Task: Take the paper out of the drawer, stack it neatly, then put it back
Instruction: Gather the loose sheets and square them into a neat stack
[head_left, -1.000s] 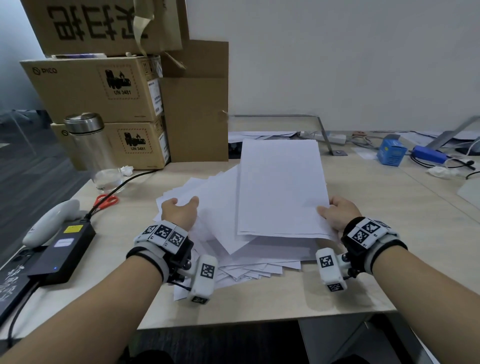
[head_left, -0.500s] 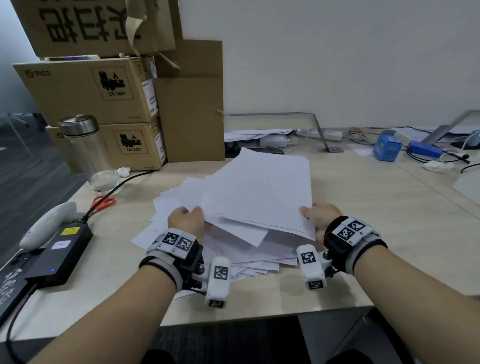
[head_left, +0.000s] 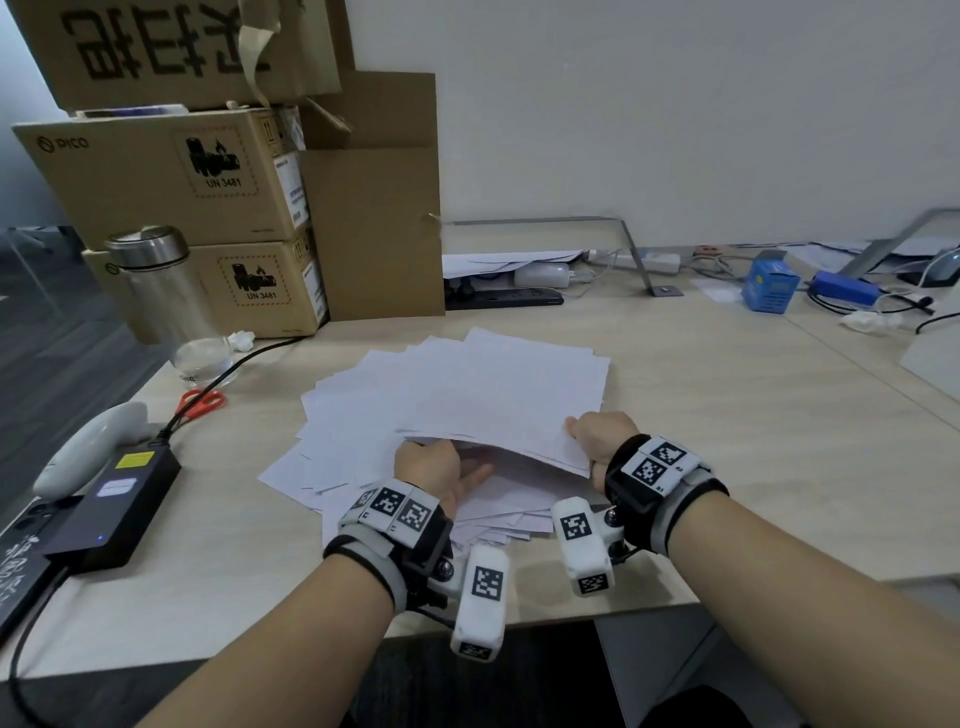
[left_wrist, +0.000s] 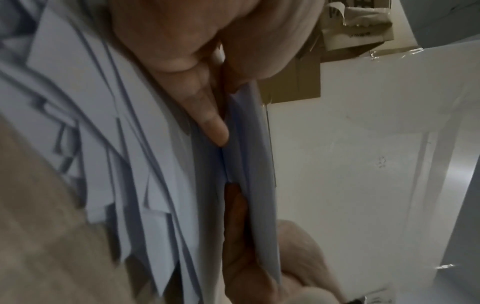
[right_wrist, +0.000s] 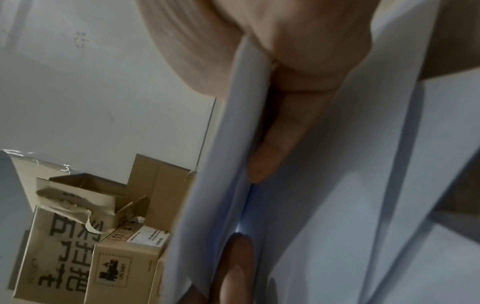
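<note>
Where the pale wood bench (head_left: 727, 441) meets its near edge, the left hand (head_left: 434, 467) and right hand (head_left: 597, 439) pinch a lifted sheaf of paper (head_left: 498, 400), thumbs on top and fingers (right_wrist: 275, 152) straight beneath. Loose sheets lie fanned under it, near the front edge; the sheaf's long axis runs away toward the white wall (head_left: 675, 104). Cardboard boxes (head_left: 208, 182) stack at the far left corner.

White paper (head_left: 467, 405) lies fanned messily on the desk.
</note>
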